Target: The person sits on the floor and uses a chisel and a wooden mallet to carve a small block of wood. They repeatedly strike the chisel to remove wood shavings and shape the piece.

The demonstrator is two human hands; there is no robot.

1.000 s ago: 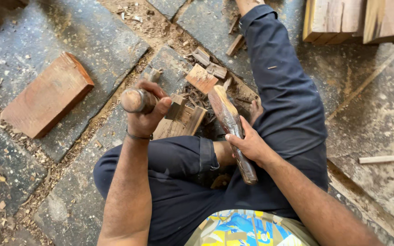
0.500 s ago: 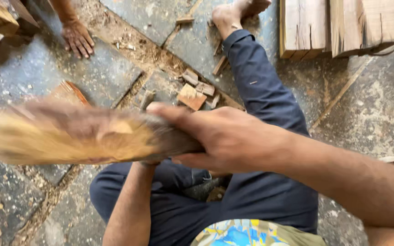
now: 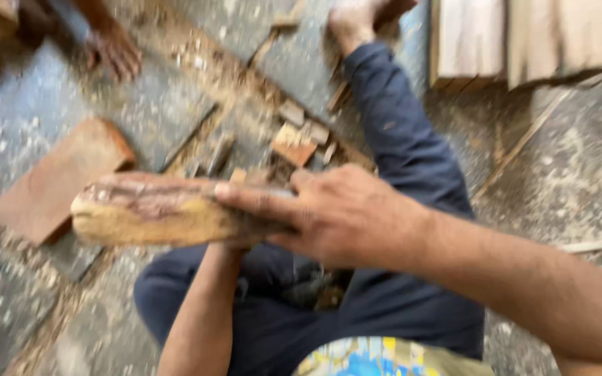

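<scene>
Your right hand (image 3: 346,216) now has its grip clamped on the wood piece (image 3: 168,212), swung up to frame center-left since a second ago; left hand is hidden behind it, grip unreadable.

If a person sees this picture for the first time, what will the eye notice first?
First, the right hand at the centre, gripping a rough chunk of wood that points left. Behind it lies a reddish wooden block on the stone floor, and another person's hand rests top left.
</scene>
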